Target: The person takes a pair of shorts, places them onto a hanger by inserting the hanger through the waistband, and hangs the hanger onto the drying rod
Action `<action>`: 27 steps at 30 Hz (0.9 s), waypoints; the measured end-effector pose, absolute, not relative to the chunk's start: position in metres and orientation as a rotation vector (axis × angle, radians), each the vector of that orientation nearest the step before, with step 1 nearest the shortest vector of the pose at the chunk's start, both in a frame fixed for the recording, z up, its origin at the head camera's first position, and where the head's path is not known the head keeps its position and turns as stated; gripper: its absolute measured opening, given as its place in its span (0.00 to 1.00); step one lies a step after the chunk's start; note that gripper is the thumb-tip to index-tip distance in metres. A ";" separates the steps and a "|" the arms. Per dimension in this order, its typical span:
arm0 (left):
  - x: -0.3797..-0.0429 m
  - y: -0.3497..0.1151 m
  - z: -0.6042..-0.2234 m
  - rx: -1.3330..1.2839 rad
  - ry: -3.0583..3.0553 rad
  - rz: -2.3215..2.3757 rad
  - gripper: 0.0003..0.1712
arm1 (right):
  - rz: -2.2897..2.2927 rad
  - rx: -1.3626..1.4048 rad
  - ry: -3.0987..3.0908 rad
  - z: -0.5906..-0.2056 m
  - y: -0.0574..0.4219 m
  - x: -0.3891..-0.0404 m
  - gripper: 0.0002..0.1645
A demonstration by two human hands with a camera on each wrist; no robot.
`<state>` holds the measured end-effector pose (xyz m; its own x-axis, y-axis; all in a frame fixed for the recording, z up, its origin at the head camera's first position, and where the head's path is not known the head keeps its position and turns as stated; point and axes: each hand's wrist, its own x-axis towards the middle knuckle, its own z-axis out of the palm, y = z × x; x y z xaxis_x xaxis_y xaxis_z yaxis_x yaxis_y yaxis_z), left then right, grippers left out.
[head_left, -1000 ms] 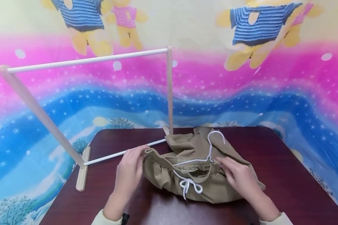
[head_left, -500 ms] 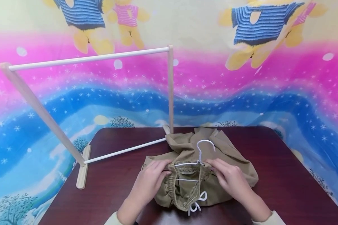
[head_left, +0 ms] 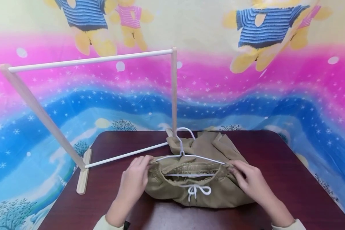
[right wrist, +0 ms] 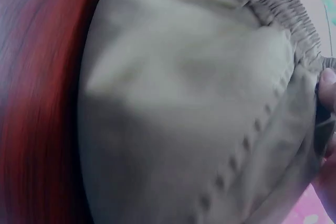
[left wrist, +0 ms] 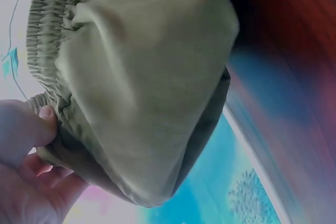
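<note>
At the two ends of the waistband point(head_left: 187, 167), we see thumbs and fingers pinching the gathered elastic: the left hand point(head_left: 135, 172) at one end, the right hand point(head_left: 248, 175) at the other, with the opening spread between them. Just beside each set of fingertips, we find a sloping arm of the white hanger point(head_left: 183, 155) meeting the elastic, while its straight lower bar point(head_left: 189, 175) crosses inside the opening and its hook rises above. On the near side, we notice a white drawstring bow point(head_left: 193, 190) at the front of the khaki garment point(head_left: 221, 191), which lies bunched on the dark red table point(head_left: 296, 188), its fabric reaching toward the far edge. Beyond the left hand, we see a wooden rack point(head_left: 89, 59) with white rods, and behind everything, a patterned backdrop point(head_left: 207, 95) printed with bears and snowflakes.
</note>
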<state>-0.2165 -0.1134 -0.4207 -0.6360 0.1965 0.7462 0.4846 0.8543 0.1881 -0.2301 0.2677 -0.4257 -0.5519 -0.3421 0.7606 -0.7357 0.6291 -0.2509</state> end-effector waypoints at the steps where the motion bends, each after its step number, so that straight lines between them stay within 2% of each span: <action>1: -0.216 -0.116 -0.420 -0.474 -2.250 -0.489 0.18 | 0.751 0.825 -2.168 -0.425 0.272 -0.229 0.26; 10: -0.217 -0.114 -0.418 -0.465 -2.207 -0.536 0.16 | 0.854 0.848 -2.380 -0.422 0.279 -0.224 0.35; 12: -0.217 -0.111 -0.418 -0.465 -2.204 -0.545 0.17 | 0.857 0.897 -2.420 -0.420 0.277 -0.225 0.34; 16: -0.218 -0.110 -0.413 -0.475 -2.226 -0.551 0.17 | 0.871 0.952 -2.350 -0.419 0.272 -0.230 0.25; 27: -0.223 -0.132 -0.420 -0.521 -2.336 -0.731 0.20 | 1.029 0.707 -2.215 -0.416 0.269 -0.229 0.25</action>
<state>-0.2229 -0.1322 -0.4201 -0.7250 0.1758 0.6660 0.5242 0.7680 0.3679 -0.2292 0.2691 -0.4160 -0.6848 -0.2145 0.6964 -0.6705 0.5598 -0.4869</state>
